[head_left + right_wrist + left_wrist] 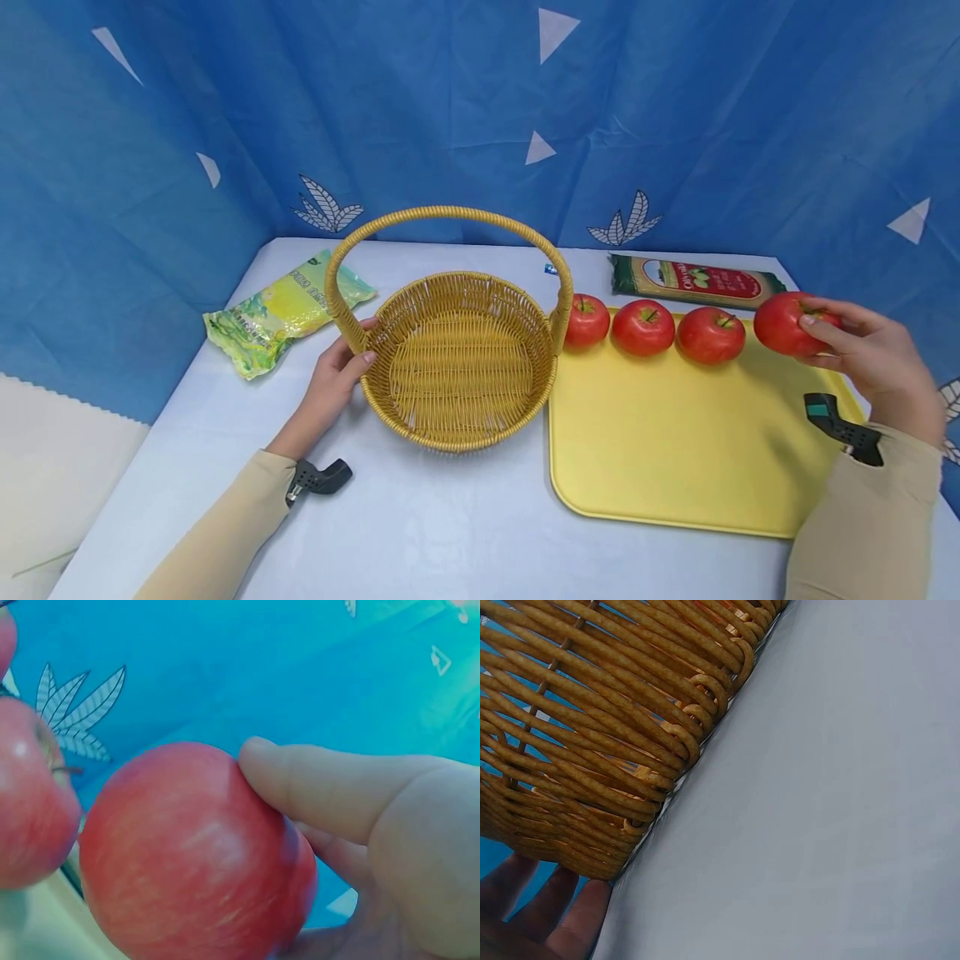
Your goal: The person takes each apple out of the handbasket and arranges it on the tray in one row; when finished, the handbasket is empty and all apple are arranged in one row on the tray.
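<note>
A round wicker basket (461,433) with a tall arched handle stands upright on the table, nothing inside it. My left hand (333,385) grips its left side near the foot of the handle, thumb over the rim. In the left wrist view, fingertips (581,919) touch the woven wall low down. At the far right, my right hand (873,350) holds a red apple (787,323) between thumb and fingers, above the tray's back right corner. Three more red apples (711,336) sit in a row along the back edge of the yellow tray (675,450).
Left of the basket lies a green and yellow plastic packet (288,310). Behind the tray is a long pack labelled Olivoila (697,280). A blue patterned cloth (450,108) hangs behind the white table (420,525).
</note>
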Demonstrator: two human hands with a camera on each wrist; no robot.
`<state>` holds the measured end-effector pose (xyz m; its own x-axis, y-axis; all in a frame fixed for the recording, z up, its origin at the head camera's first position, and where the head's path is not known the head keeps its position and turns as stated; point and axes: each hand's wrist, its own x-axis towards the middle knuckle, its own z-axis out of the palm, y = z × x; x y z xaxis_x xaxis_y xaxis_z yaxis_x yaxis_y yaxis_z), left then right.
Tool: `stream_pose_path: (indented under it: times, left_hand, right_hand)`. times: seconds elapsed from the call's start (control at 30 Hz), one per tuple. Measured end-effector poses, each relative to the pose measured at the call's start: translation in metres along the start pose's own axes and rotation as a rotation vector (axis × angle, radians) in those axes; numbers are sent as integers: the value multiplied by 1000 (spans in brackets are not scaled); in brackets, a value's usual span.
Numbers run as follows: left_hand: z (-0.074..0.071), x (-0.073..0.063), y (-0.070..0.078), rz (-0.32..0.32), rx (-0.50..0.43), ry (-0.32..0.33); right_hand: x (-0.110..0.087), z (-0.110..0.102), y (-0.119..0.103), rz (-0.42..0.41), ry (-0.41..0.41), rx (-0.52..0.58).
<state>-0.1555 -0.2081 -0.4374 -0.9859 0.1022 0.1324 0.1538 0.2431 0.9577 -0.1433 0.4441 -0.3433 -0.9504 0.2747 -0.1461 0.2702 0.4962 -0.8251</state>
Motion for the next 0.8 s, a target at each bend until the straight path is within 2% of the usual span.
stream_pose_path:
  times: [0.17, 0.53, 0.8]
  left_hand:
    - [0, 0, 0, -9, 12, -4]
    - [0, -1, 0, -8, 7, 0]
    - [0, -1, 0, -4, 10, -1]
  right_hand:
    - [4, 0, 11, 76, -1, -31]
    - [14, 3, 27, 123, -63, -32]
    - [19, 5, 30, 132, -160, -69]
